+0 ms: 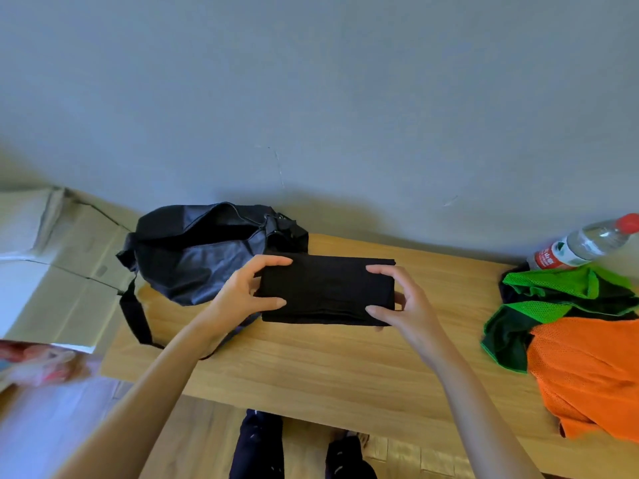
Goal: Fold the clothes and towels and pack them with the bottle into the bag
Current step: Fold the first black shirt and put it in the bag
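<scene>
Folded black cloth [326, 288] held just above table [328, 368] mid-back, long axis running left-right along the back edge. Left hand [247, 288] pinches its left end, right hand [403, 302] its right end. Open black bag [207, 254] at back-left corner; bottle [584, 245] lying at back-right, cap pointing right, by green [553, 288] & orange [587, 371] garments.

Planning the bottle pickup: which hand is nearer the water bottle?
Right. The right hand grips the folded black cloth's bottle-side end; the left hand grips its far end. Bottle lies untouched.
</scene>
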`<action>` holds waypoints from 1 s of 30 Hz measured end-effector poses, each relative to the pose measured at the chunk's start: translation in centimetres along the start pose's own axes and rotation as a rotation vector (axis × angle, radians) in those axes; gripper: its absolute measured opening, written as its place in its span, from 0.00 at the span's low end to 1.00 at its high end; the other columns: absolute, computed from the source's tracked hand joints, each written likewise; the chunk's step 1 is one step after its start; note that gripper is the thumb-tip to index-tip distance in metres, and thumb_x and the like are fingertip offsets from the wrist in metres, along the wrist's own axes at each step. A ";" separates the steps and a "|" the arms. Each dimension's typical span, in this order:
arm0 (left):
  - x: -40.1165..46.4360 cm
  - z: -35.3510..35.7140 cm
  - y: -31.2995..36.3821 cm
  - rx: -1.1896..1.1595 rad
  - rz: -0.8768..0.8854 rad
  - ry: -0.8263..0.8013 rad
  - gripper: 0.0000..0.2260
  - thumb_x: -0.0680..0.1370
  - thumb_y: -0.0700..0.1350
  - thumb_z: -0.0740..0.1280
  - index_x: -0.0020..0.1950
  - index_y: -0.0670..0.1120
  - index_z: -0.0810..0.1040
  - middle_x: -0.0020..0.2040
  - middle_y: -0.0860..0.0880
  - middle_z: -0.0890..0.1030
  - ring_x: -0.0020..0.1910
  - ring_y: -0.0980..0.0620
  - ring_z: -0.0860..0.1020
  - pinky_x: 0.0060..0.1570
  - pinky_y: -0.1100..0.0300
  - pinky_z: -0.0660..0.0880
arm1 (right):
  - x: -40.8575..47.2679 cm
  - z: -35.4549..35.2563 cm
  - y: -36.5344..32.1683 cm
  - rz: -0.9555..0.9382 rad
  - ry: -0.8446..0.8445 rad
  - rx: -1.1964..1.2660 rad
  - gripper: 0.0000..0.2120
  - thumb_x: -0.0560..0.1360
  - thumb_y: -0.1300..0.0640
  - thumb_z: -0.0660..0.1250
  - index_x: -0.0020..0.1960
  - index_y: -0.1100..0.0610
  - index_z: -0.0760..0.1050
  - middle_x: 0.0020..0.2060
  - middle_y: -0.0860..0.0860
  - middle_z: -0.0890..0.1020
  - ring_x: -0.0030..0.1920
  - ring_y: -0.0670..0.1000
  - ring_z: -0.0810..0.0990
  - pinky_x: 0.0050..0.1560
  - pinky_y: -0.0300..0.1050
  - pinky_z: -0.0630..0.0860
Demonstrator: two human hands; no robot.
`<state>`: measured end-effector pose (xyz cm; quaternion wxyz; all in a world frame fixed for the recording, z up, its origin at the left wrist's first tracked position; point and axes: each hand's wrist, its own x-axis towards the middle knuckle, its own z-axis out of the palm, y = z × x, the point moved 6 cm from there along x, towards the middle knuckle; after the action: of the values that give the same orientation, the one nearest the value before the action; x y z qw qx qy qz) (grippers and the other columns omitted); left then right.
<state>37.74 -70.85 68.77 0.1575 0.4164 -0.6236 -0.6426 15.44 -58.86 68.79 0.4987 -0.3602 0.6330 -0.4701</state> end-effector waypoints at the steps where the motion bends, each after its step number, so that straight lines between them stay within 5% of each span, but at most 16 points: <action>1: 0.0 -1.5 0.0 -0.002 -0.005 0.005 0.25 0.72 0.33 0.70 0.63 0.54 0.73 0.62 0.50 0.74 0.58 0.51 0.77 0.49 0.57 0.79 | 0.6 1.2 -0.6 -0.002 -0.001 0.003 0.26 0.70 0.69 0.71 0.58 0.43 0.74 0.59 0.50 0.72 0.51 0.51 0.78 0.32 0.49 0.78; 8: 0.4 -13.6 -0.6 0.098 0.066 0.047 0.25 0.71 0.32 0.71 0.63 0.51 0.72 0.61 0.51 0.72 0.58 0.54 0.76 0.48 0.61 0.79 | 6.3 11.6 -3.6 -0.026 0.000 -0.047 0.25 0.71 0.67 0.70 0.60 0.43 0.73 0.60 0.47 0.71 0.55 0.50 0.76 0.33 0.45 0.79; 13: 1.3 -21.9 -2.1 0.192 0.105 0.118 0.24 0.71 0.32 0.72 0.62 0.53 0.73 0.59 0.52 0.71 0.57 0.52 0.75 0.51 0.59 0.78 | 11.2 19.4 -5.3 -0.137 0.021 -0.260 0.25 0.70 0.67 0.71 0.61 0.46 0.72 0.58 0.46 0.72 0.57 0.39 0.72 0.52 0.31 0.71; 18: 2.6 -26.8 -3.6 0.191 0.109 0.183 0.27 0.71 0.32 0.71 0.56 0.63 0.74 0.57 0.55 0.71 0.57 0.55 0.74 0.52 0.61 0.78 | 15.5 25.2 -6.0 -0.196 0.043 -0.530 0.24 0.72 0.67 0.69 0.64 0.50 0.70 0.58 0.46 0.67 0.50 0.44 0.73 0.47 0.31 0.71; 22: 4.5 -27.7 -4.7 0.181 0.103 0.191 0.25 0.70 0.31 0.71 0.59 0.57 0.74 0.57 0.52 0.70 0.57 0.52 0.73 0.53 0.61 0.77 | 18.1 26.6 -5.7 -0.186 0.043 -0.790 0.24 0.74 0.66 0.66 0.66 0.50 0.67 0.64 0.50 0.65 0.36 0.47 0.75 0.37 0.39 0.73; 25: 6.0 -27.2 -5.6 0.253 0.093 0.194 0.25 0.70 0.32 0.71 0.58 0.58 0.72 0.58 0.51 0.70 0.57 0.52 0.72 0.53 0.67 0.75 | 19.1 26.0 -5.0 -0.148 0.039 -0.939 0.24 0.75 0.66 0.65 0.67 0.50 0.66 0.67 0.51 0.64 0.34 0.49 0.75 0.34 0.42 0.74; 30: 8.2 -26.4 -7.3 0.471 0.043 0.182 0.25 0.71 0.35 0.72 0.64 0.52 0.71 0.65 0.50 0.67 0.59 0.51 0.72 0.58 0.56 0.75 | 20.0 25.1 -4.0 -0.101 0.045 -1.066 0.23 0.76 0.62 0.65 0.68 0.51 0.64 0.67 0.51 0.65 0.31 0.47 0.73 0.28 0.34 0.63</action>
<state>54.46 -93.20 62.43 0.1253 0.4846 -0.7480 -0.4359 34.90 -84.47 65.24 0.2096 -0.5832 0.7764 -0.1143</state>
